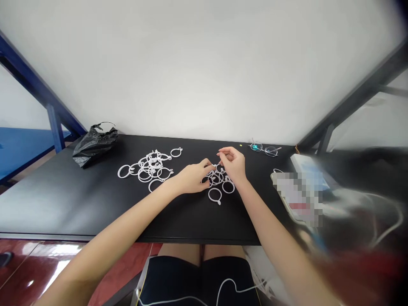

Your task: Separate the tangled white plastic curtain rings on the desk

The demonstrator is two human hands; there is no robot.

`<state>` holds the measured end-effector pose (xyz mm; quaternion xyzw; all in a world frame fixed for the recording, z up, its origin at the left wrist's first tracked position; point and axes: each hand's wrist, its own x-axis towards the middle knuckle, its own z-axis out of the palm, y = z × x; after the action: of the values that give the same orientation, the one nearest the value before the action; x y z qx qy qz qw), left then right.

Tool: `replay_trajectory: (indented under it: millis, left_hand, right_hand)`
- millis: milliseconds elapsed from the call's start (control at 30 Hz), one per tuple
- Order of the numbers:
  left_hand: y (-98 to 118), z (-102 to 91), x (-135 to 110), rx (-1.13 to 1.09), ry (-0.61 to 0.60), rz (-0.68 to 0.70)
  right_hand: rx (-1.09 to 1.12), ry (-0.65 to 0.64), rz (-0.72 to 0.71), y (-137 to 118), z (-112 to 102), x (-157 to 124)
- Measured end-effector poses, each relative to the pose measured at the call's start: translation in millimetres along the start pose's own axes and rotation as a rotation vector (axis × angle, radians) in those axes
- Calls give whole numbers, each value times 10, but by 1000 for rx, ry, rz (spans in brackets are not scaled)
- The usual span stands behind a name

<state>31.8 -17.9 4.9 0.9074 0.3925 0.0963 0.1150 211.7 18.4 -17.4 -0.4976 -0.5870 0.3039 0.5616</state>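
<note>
My left hand (194, 177) and my right hand (233, 163) meet over a small cluster of white plastic rings (219, 183) near the middle of the black table (63, 199). Both hands have their fingers curled in a pinch on a white ring (218, 166) held between them. One loose ring (215, 195) lies just in front of the hands. A larger heap of white rings (149, 167) lies to the left of my left hand, apart from it.
A crumpled black plastic bag (94, 144) sits at the table's back left. Eyeglasses (264, 148) lie at the back right. A blurred flat object (299, 191) and white cables (385, 221) occupy the right side. Blue frame bars (54, 123) stand left.
</note>
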Motion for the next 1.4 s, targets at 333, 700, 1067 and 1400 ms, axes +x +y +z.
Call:
replay_trajectory:
  millis: [333,700,1067,1400]
  left_hand:
    - [-163,236,36,-190,136,-208]
    - [-530,20,-55,-802,455,-454]
    - [-417,74,-8,-1506,336,-670]
    - [-325,137,34,-1813,162,-547]
  right_hand:
    - [-180,-120,-55,-35,75,-91]
    - [-637,-726,-88,-98,-150,-68]
    - [-283,-470,-31,-21,-33,-59]
    - [19,-254,91,-34,107,-114]
